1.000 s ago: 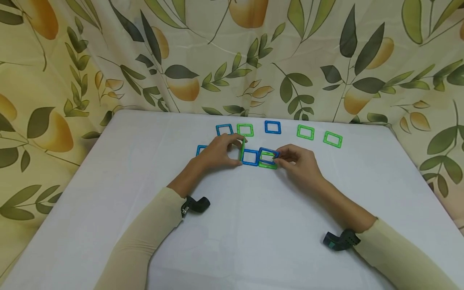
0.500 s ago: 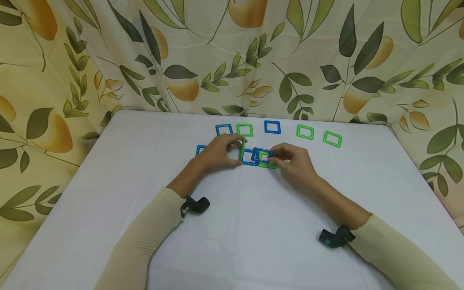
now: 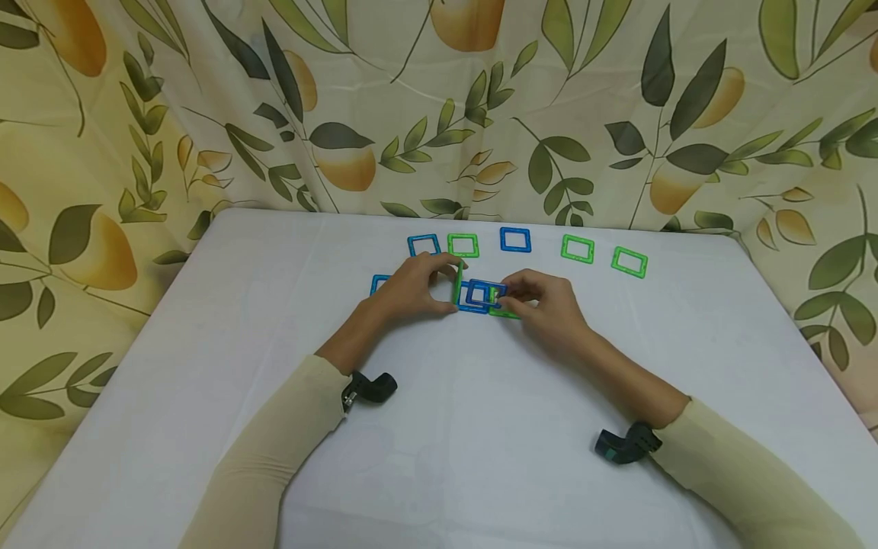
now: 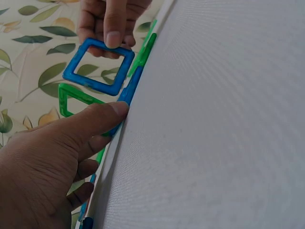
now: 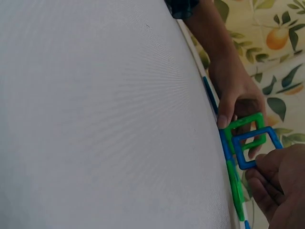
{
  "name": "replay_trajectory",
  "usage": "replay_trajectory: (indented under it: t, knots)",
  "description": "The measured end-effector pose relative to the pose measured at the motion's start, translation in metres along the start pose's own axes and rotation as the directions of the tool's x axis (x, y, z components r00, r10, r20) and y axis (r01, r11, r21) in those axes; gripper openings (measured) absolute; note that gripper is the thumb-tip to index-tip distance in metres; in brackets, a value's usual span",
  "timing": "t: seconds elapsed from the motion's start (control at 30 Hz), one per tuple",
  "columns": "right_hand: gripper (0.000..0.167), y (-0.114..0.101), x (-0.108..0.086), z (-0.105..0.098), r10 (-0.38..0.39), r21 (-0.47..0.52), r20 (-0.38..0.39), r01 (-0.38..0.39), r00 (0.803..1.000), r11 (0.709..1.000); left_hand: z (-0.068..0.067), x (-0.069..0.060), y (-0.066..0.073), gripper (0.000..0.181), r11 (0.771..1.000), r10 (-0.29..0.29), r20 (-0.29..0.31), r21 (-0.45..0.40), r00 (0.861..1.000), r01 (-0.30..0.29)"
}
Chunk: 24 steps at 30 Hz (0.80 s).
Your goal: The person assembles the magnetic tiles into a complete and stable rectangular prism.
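My right hand (image 3: 549, 305) pinches a blue square frame tile (image 4: 90, 85) by one side, thumb against fingers. The tile is raised above a flat blue tile (image 3: 473, 309) and a flat green tile (image 3: 507, 313), which lie edge to edge on the table. A green tile (image 3: 458, 284) stands upright along the left side of the flat blue one. My left hand (image 3: 420, 284) holds this upright tile between thumb and fingers. In the left wrist view the left thumb lies at the corner where the green and blue tiles meet.
Along the far table edge lie a blue tile (image 3: 515, 251), green tiles (image 3: 463, 255) (image 3: 578, 261) (image 3: 629, 272) and another blue tile (image 3: 423, 237). One blue tile (image 3: 374, 286) is partly hidden by my left hand. A patterned curtain (image 3: 439, 114) hangs behind the white table (image 3: 446, 427).
My right hand has moved left with the blue tile, from above the flat green tile to mostly above the flat blue one. The left hand and the upright green tile have stayed still.
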State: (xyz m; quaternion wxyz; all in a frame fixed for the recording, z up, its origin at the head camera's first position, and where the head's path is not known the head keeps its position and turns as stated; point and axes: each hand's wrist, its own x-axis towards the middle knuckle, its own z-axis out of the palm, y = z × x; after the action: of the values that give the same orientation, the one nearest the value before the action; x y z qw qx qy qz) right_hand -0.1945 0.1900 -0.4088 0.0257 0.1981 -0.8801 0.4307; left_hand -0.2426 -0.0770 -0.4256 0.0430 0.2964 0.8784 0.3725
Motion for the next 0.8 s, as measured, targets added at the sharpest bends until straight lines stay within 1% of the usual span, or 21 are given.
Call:
replay_trajectory:
  t: [0.4,0.8]
  knots:
    - [0.019,-0.0007,0.0021,0.0055,-0.036,0.016,0.000,0.036,0.999,0.999,-0.0004,0.0002,-0.0011,0.067,1.000,0.004,-0.003,0.001,1.000,-0.004]
    - [0.017,-0.0043,0.0043,0.0105,-0.022,-0.007,0.009,0.023,1.000,1.000,0.0003,0.0008,-0.0007,0.066,1.000,0.003,-0.010,0.003,1.000,-0.003]
